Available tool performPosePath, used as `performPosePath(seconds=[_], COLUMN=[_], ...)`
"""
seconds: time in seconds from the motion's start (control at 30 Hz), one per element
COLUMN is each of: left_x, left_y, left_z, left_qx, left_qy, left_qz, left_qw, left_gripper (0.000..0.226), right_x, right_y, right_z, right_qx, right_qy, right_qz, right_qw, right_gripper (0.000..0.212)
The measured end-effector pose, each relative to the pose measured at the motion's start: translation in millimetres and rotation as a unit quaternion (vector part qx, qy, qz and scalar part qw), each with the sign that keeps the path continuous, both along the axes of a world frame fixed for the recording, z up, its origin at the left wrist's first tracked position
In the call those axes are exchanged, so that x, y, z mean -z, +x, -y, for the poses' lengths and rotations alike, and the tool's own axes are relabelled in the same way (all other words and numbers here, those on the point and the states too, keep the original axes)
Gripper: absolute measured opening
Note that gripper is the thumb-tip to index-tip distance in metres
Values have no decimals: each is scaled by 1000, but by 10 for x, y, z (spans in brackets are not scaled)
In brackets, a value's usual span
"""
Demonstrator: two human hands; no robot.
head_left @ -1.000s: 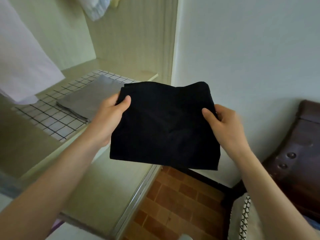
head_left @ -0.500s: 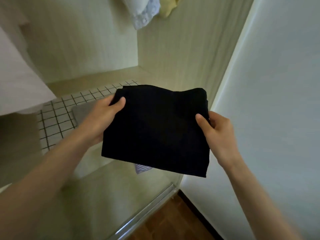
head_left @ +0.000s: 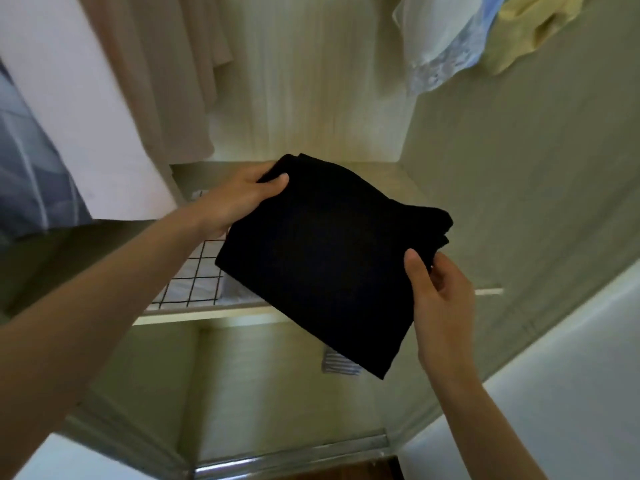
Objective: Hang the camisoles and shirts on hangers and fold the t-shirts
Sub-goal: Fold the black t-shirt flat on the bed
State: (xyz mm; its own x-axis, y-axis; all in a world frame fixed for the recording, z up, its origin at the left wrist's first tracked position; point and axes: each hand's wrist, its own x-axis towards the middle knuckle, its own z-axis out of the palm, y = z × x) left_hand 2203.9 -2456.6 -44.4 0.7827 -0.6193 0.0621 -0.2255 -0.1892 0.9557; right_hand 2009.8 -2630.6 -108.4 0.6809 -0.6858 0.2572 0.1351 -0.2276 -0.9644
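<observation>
I hold the folded black t-shirt (head_left: 322, 258) above the wardrobe shelf (head_left: 207, 315), my left hand (head_left: 239, 199) pinching its far corner and my right hand (head_left: 438, 296) gripping the near edge (thumb on top). Beneath it lies a grid-patterned mat (head_left: 194, 282), and shirts (head_left: 446, 39) hang overhead.

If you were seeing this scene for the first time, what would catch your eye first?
A folded black t-shirt fills the middle, held over the wardrobe shelf, with the left hand gripping its far left corner and the right hand pinching its right edge. Below it a grid-patterned liner covers the shelf's left part. Pale garments hang at the upper right.
</observation>
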Motion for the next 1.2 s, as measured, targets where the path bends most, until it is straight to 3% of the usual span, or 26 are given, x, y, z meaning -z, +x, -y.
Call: performPosePath(seconds=[0.2, 0.3, 0.37, 0.47, 0.57, 0.77, 0.93, 1.1, 1.2], left_x=[10, -17, -47, -63, -22, 440, 924, 1054, 1003], left_y=[541, 890, 1115, 1387, 1559, 1750, 1772, 1610, 1407], left_z=[120, 258, 348, 464, 572, 758, 794, 748, 624], left_qx=[-65, -54, -33, 14, 64, 112, 40, -70, -133], left_qy=[6, 18, 39, 83, 146, 262, 350, 362, 346], left_qz=[25, 62, 88, 112, 129, 147, 233, 297, 267], left_qw=[998, 996, 995, 990, 979, 947, 906, 881, 890], left_gripper=[21, 20, 18, 21, 20, 19, 38, 56, 55], right_x=[67, 71, 69, 79, 157, 311, 270, 85, -119], right_y=[452, 663, 791, 942, 1042, 1111, 1094, 1089, 1146], right_z=[-112, -207, -264, -324, -371, -446, -303, 67, 307], right_qx=[-18, -42, -79, -123, -134, -181, -263, -465, -490], right_qy=[59, 97, 150, 218, 278, 393, 337, 187, 120], right_qz=[17, 27, 24, -7, -66, -161, -251, -354, -340], right_qw=[998, 994, 985, 968, 949, 887, 869, 790, 794], right_gripper=[14, 7, 16, 21, 9, 18, 11, 19, 20])
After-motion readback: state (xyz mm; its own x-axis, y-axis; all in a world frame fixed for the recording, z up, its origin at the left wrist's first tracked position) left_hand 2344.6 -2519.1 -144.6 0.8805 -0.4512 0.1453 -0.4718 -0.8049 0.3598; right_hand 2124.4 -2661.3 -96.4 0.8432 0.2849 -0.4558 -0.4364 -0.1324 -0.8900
